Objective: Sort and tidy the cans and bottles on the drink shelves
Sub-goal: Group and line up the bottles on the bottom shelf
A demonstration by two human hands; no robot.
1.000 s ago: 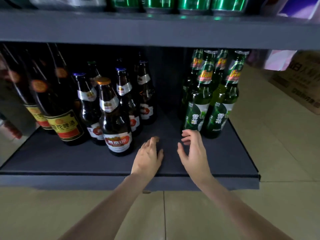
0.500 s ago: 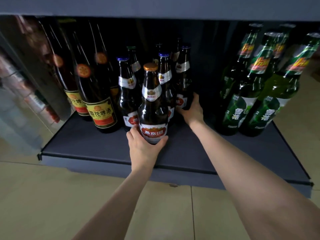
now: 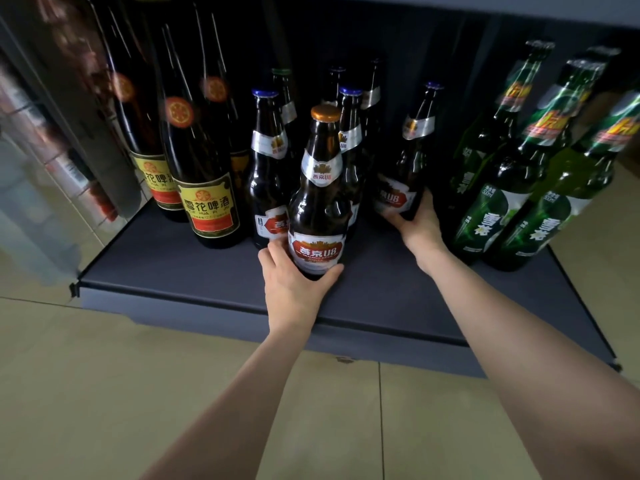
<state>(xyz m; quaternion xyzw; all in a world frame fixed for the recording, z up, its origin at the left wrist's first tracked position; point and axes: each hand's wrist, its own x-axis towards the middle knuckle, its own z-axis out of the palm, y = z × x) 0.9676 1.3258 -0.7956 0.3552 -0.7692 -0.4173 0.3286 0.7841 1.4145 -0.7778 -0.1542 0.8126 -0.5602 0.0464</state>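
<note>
Both hands now have a grip on a brown bottle: the left hand (image 3: pixel 294 282) curls around the base of the gold-capped bottle (image 3: pixel 320 206) at the front of the shelf (image 3: pixel 166 268), and the right hand (image 3: pixel 417 223) holds the blue-capped bottle (image 3: pixel 407 168) near its label. A second ago both hands were empty over the bare shelf; since then the right bottle has tilted away from its group, toward the green bottles (image 3: pixel 512 161). I judge that the sorting step has begun and both bottles will soon be repositioned.
</note>
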